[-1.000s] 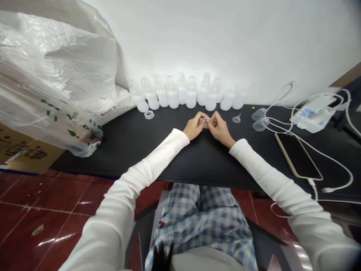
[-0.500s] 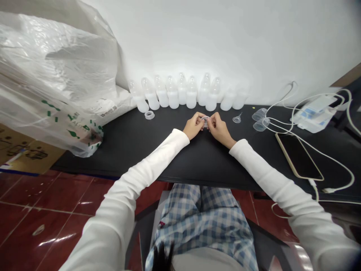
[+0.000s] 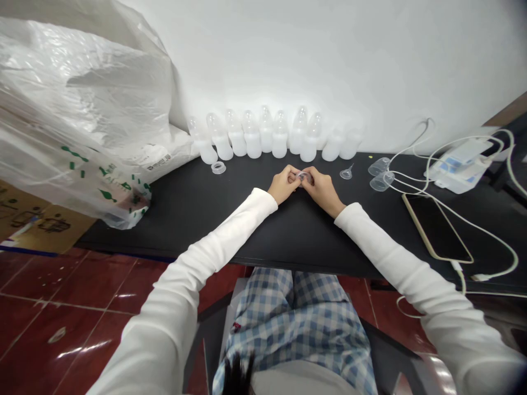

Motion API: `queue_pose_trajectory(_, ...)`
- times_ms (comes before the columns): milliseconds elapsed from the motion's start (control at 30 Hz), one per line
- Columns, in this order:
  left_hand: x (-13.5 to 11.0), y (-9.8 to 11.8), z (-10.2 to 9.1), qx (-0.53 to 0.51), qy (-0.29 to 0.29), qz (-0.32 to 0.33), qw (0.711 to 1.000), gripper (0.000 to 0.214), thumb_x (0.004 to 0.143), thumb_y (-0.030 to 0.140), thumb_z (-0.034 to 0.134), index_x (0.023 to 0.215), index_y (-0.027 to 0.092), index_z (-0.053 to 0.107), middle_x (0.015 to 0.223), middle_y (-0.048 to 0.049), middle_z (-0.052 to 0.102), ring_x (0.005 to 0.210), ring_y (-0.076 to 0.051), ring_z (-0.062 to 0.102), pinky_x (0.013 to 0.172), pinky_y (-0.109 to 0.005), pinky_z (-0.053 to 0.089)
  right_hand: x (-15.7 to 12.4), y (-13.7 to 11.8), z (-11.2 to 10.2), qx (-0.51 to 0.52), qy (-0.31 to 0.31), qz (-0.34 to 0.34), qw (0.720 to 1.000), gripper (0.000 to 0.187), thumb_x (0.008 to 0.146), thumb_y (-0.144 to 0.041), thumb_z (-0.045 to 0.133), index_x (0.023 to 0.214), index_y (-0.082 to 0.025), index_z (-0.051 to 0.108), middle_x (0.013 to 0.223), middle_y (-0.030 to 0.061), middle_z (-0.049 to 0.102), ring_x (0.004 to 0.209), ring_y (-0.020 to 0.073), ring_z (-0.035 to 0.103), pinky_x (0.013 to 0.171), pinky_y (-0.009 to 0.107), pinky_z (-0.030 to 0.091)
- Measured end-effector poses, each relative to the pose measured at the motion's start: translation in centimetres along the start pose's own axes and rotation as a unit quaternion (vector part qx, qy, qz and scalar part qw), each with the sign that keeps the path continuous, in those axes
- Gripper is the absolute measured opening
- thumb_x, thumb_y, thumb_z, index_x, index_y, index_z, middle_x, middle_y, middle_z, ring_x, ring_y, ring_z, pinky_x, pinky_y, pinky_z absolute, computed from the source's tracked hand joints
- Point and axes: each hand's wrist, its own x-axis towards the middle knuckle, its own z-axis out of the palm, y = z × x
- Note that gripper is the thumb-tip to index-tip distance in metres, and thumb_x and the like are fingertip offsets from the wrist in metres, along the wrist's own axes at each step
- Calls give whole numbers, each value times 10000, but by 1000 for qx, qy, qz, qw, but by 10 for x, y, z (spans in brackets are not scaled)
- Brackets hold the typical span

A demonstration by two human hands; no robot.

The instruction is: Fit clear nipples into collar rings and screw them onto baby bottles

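Observation:
Both my hands meet at the middle of the black table, a little behind its front edge. My left hand (image 3: 283,185) and my right hand (image 3: 322,190) pinch a small transparent silicone piece (image 3: 303,176) between their fingertips. My fingers hide much of it, so its exact shape is hard to tell. A transparent ring (image 3: 218,168) lies on the table to the left of my hands, in front of a row of several frosted white plastic bottles (image 3: 253,144). A small transparent funnel-shaped part (image 3: 346,174) lies to the right.
Transparent cups (image 3: 381,181) and white cables (image 3: 465,219) lie right of my hands, near a white device (image 3: 461,167) and a phone (image 3: 436,227). A large plastic bag (image 3: 74,109) bulges at the table's left end, above a cardboard box (image 3: 41,225).
My fingers have shifted their pinch and the transparent piece has turned, showing less of its ring-like outline. My hands stay in the same spot, and the objects on the table have not moved.

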Motion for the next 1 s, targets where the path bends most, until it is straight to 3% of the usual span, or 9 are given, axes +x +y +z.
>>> queue_pose_trajectory(167, 1, -3, -1, -4, 4, -3, 1000, 124, 872, 133, 698, 932, 180, 601, 689, 53, 646, 626, -91, 621, 620, -213, 553, 1, 2, 0, -10, -4, -15, 1000, 93, 923, -324, 575, 937, -232, 570, 800, 44, 685, 669, 189, 584, 665, 306, 426)
queue_pose_trajectory(400, 4, -9, -3, 20, -22, 32, 999, 142, 919, 158, 685, 937, 196, 549, 765, 37, 685, 687, -91, 657, 769, -253, 577, -1, 4, -3, -62, -18, -33, 997, 112, 962, -326, 568, 989, -217, 574, 842, 69, 674, 723, 218, 589, 686, 317, 417)
queue_pose_trajectory(533, 5, -8, -6, 20, -38, 42, 998, 100, 935, 156, 661, 900, 184, 571, 759, 25, 693, 689, -93, 665, 756, -247, 569, -3, 1, -6, -141, -59, -30, 988, 162, 1026, -322, 499, 1011, -193, 595, 840, 103, 670, 719, 233, 585, 645, 309, 364)
queue_pose_trajectory(733, 7, -8, -9, 2, -44, 36, 998, 109, 922, 225, 707, 896, 170, 616, 719, 22, 695, 636, -91, 656, 668, -224, 560, -2, 0, -5, -187, -72, -56, 978, 223, 1059, -347, 460, 966, -190, 586, 823, 128, 658, 736, 244, 584, 615, 314, 337)
queue_pose_trajectory(867, 8, -7, -10, -22, -59, 19, 998, 103, 929, 221, 697, 884, 159, 628, 704, 9, 707, 609, -94, 659, 634, -225, 551, -2, 0, -6, -176, -80, -47, 980, 197, 1046, -326, 468, 969, -191, 588, 839, 129, 652, 745, 252, 576, 633, 329, 350)
queue_pose_trajectory(1000, 9, -9, -12, -31, -58, 12, 998, 145, 925, 256, 713, 873, 161, 616, 717, 4, 713, 618, -96, 662, 637, -226, 553, -2, 4, -4, -113, -51, -46, 991, 186, 1034, -333, 461, 953, -216, 581, 837, 99, 649, 762, 248, 558, 698, 346, 401)
